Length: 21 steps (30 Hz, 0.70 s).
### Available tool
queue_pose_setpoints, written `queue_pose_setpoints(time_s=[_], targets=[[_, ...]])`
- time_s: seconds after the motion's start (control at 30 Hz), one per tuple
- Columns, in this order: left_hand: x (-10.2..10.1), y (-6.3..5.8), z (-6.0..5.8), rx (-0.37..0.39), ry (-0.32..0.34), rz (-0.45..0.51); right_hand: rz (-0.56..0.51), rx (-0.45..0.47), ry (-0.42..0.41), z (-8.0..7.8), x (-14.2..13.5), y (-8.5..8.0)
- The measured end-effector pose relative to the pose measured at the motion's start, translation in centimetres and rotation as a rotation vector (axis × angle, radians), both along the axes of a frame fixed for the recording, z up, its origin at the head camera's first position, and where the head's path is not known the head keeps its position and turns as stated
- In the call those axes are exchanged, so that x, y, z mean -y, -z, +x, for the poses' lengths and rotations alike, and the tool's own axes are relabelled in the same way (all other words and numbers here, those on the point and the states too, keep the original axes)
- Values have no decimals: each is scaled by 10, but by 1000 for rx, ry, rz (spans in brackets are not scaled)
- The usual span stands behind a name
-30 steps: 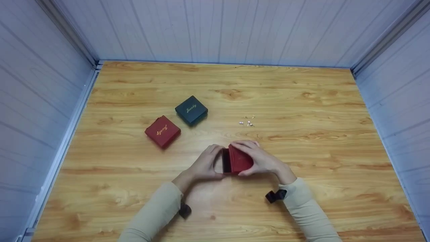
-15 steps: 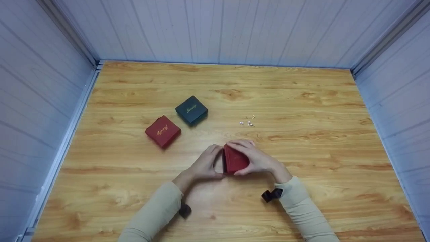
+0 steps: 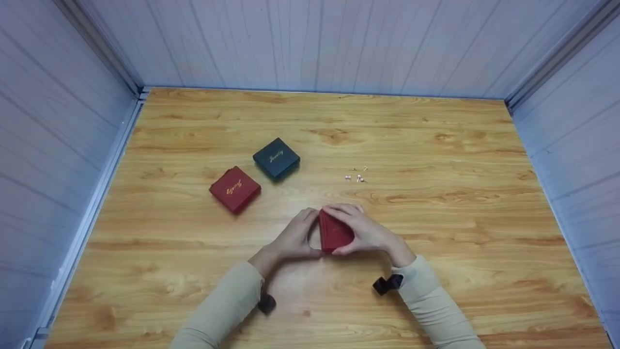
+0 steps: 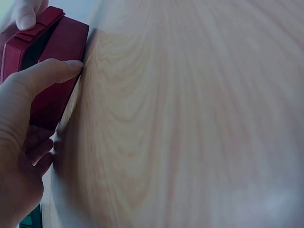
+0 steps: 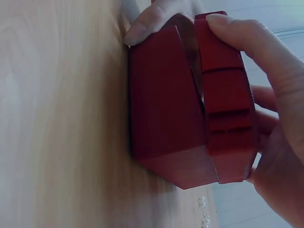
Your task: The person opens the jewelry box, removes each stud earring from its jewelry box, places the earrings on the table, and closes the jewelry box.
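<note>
A red jewelry box stands on the table between both hands. My left hand [image 3: 296,236] grips its base [image 4: 59,97], thumb on one wall and fingers on the opposite side. From the right, my right hand [image 3: 365,232] holds the lid [image 5: 225,95], its thumb [image 5: 219,20] on the lid's edge. The lid sits tilted on the base; in the right wrist view a wedge-shaped gap between them widens toward the left hand. Whatever lies inside the box is hidden.
A closed red box [image 3: 235,189] and a dark green box [image 3: 276,159], both with gold lettering, lie at the left. Several small earrings [image 3: 358,178], some pearl-like, are scattered beyond the hands. Panelled walls [image 3: 310,46] border the wooden table [image 3: 436,203].
The right hand has moved left with the lid, which now covers the dark opening of the base in the head view. The left hand has hardly moved.
</note>
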<state>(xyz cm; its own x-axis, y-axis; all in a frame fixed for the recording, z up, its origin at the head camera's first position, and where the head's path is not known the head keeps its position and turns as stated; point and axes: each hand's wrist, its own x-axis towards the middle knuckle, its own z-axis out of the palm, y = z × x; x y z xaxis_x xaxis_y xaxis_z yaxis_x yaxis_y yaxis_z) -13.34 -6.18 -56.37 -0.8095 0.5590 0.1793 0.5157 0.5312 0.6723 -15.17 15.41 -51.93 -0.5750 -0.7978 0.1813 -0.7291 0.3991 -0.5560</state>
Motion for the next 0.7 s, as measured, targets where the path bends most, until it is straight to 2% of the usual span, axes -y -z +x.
queue_pose_setpoints(time_s=[0.7], targets=[[-1, 2, 1, -14, -14, 35, 31, 2, 20, 2, 3, 1]])
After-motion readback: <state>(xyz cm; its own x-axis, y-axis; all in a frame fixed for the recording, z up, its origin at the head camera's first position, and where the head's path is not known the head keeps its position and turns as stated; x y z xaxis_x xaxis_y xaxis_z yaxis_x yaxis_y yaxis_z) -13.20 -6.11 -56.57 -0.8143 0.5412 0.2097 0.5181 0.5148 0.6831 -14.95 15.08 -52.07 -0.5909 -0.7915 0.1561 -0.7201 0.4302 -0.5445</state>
